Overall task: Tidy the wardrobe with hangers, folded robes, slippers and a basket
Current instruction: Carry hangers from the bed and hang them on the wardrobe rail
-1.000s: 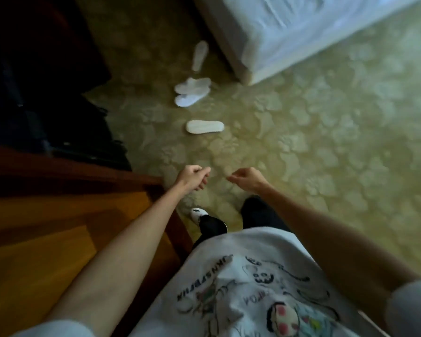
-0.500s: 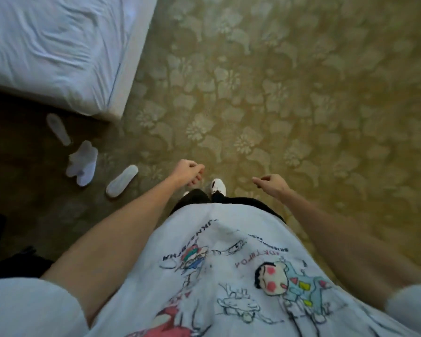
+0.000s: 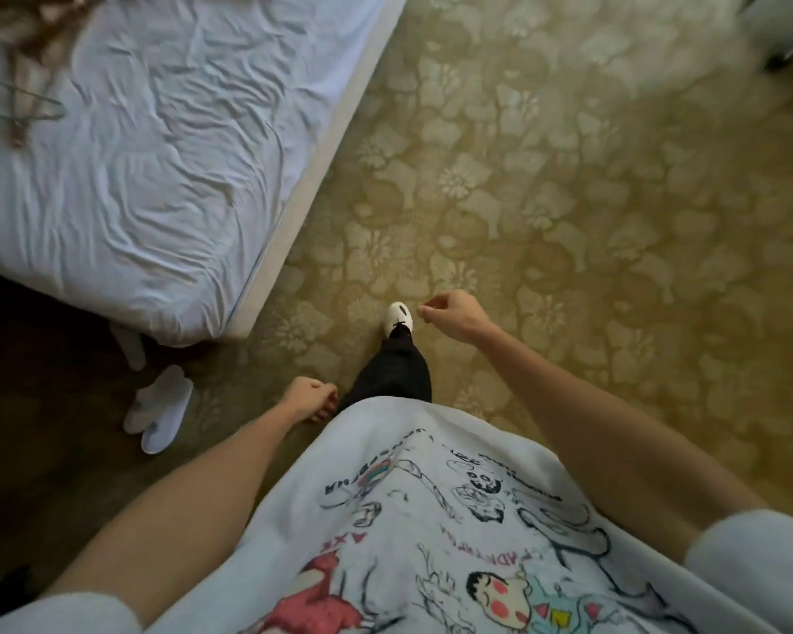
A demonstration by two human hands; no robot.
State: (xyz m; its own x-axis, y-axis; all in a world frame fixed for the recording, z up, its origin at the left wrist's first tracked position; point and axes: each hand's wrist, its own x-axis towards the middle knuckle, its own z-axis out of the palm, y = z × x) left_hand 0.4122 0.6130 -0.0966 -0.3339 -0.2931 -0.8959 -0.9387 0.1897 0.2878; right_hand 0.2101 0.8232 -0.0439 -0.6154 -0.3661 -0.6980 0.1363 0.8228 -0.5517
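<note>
Both our hands are empty, fingers curled loosely together: the left hand (image 3: 310, 398) hangs by our hip, the right hand (image 3: 454, 315) swings ahead over the carpet (image 3: 568, 221), as we judge for balance in mid-stride; two slippers (image 3: 159, 411) lie overlapped on the floor just beside the bed (image 3: 156, 176) corner, a third (image 3: 131, 347) half tucked under it; hangers (image 3: 24, 93) lie tangled on the sheet at the far left, probably set there for gathering; no robes or basket show.
</note>
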